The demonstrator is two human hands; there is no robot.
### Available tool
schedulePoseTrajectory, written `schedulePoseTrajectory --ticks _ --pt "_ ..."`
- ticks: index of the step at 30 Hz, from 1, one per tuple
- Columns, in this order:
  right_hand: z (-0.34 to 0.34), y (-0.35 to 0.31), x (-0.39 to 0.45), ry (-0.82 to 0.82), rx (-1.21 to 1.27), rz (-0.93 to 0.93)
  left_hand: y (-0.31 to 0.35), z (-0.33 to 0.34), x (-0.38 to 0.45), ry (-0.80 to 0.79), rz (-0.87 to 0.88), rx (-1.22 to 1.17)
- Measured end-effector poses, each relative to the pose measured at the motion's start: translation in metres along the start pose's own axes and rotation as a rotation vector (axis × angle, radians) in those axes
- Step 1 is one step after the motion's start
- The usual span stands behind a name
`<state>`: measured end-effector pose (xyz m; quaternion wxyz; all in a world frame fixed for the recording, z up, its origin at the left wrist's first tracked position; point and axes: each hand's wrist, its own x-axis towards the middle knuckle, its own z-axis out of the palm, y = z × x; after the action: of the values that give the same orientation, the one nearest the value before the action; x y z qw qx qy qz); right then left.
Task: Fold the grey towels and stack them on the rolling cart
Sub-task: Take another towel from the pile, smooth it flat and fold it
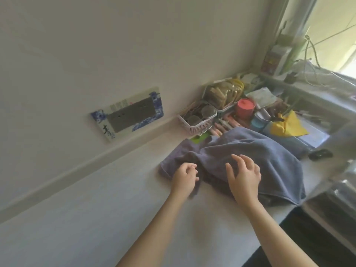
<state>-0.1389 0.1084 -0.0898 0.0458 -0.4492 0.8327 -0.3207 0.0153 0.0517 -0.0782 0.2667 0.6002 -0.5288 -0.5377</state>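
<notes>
Progress: early, nothing folded or stacked; cart unseen | grey towel [250, 157] lies rumpled on the white table [96, 209] | your left hand [185, 178] curls on its near edge, grip unclear | your right hand [244, 176] hovers spread, holding nothing

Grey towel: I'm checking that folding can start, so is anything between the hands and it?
Nothing visible. The left hand grips the grey towel at its near left edge, and the right hand lies on top with fingers spread. The rolling cart is not in view.
</notes>
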Motion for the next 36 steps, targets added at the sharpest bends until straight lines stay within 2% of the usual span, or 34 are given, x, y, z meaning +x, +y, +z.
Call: schedulePoseTrajectory --ticks 5,8,12,15,18,22,27,32,36 --pt "-0.005 0.037 0.031 -0.096 -0.229 0.094 0.007 0.039 0.038 0.088 -0.080 0.068" --pt "-0.004 0.051 0.046 -0.018 -0.265 0.055 0.011 0.059 0.055 0.143 -0.099 0.067" --pt "-0.004 0.058 0.065 -0.016 -0.264 0.112 0.012 0.069 0.074 0.189 -0.153 -0.005" --pt "0.000 0.067 0.074 0.065 -0.234 0.041 0.010 0.074 0.085 0.218 -0.158 -0.074" --pt "0.003 0.069 0.075 0.144 -0.183 -0.038 0.007 0.068 0.086 0.311 -0.160 -0.185" --pt "0.010 0.059 0.070 0.065 -0.233 -0.086 0.008 0.045 0.076 0.410 -0.095 -0.252" --pt "0.023 0.020 0.050 -0.027 -0.155 -0.219 0.010 -0.004 0.053 0.560 -0.001 -0.290" --pt "0.056 -0.030 0.006 -0.150 -0.113 -0.419 -0.017 -0.083 0.017 0.701 -0.006 -0.374" --pt "0.094 -0.083 -0.054 -0.278 -0.082 -0.600 -0.063 -0.170 -0.031 0.888 -0.042 -0.430"
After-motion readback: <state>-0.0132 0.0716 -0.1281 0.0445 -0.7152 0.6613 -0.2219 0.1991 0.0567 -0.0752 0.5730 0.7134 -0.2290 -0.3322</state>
